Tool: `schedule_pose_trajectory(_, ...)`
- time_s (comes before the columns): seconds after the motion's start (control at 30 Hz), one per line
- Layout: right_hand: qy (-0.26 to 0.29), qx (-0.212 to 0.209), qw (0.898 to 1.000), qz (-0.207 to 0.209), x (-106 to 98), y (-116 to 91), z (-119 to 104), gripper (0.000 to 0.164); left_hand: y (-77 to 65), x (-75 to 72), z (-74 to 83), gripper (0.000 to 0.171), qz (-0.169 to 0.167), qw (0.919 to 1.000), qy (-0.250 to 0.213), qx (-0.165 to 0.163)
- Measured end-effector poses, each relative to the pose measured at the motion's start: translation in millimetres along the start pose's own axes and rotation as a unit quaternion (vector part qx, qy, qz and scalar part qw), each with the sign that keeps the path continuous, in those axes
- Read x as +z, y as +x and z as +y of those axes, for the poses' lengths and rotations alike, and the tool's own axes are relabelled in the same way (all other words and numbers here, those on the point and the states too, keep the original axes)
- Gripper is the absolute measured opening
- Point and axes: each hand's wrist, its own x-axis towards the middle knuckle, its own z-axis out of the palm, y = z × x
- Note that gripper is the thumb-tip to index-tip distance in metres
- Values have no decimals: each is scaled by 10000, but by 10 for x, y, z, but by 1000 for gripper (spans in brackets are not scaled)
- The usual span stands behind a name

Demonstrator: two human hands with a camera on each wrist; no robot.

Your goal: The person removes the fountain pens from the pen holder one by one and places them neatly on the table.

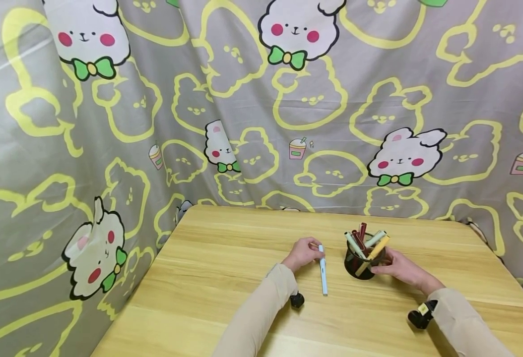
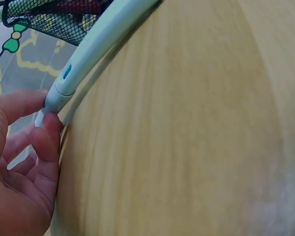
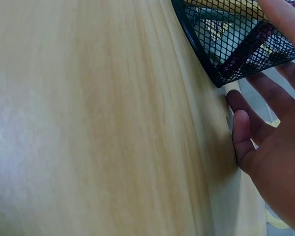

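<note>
The left hand (image 1: pixel 303 254) pinches the capped end of a pale blue pen (image 1: pixel 322 275) between thumb and forefinger; the remaining fingers (image 2: pixel 27 162) curl loosely beneath. The pen is a smooth, slim plastic barrel with a small teal mark near the cap, and it lies flat on the table (image 1: pixel 226 277), pointing back toward the person. It sits between the two hands, just beside the pen holder.

The right hand (image 1: pixel 400 270) rests against the near right side of the pen holder (image 1: pixel 359 265), fingers fairly straight and spread along its wall; the wrist view shows the fingertips (image 3: pixel 242 130) down at the table by the holder's base. Whether the thumb closes round the far side cannot be told.

The holder is a round cup of black wire mesh with a solid rim, standing upright. Several markers (image 1: pixel 368 243) lean out of it in green, yellow and dark red.

The table is light wood with a straight grain and a matt sheen. Grey cloth (image 1: pixel 261 124) printed with yellow outlines and white rabbits hangs in folds behind and to the left. Both forearms wear beige sleeves (image 1: pixel 261 312), each with a small black wrist device (image 1: pixel 296 300).
</note>
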Motion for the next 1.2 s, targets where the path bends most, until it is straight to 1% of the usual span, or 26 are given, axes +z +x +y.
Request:
schedule_pose_trajectory(0.1,5,21,10000,-12,1,1,-13,58,-1,0,-13,24,5,10000,-31,16)
schedule_pose_trajectory(0.23,-56,47,10000,-47,3,0,-27,59,3,9,-35,24,47,10000,56,51)
schedule_pose_trajectory(0.53,-55,-24,10000,-79,11,1,-46,59,-9,4,-5,25,102,9979,612,170)
schedule_pose_trajectory(0.77,-61,-53,9999,-95,14,-7,-49,60,-15,-10,10,25,-23,9964,835,169)
schedule_pose_trajectory(0.9,-11,-56,9999,-87,13,-9,-46,60,-1,-15,-4,26,-123,9943,1031,232)
schedule_pose_trajectory(1.07,11,-52,10000,-61,11,-8,-31,60,8,-13,-27,23,-243,9952,915,239)
schedule_pose_trajectory(1.2,16,-56,10000,-53,10,-4,-19,60,2,-12,-27,24,-252,9965,776,200)
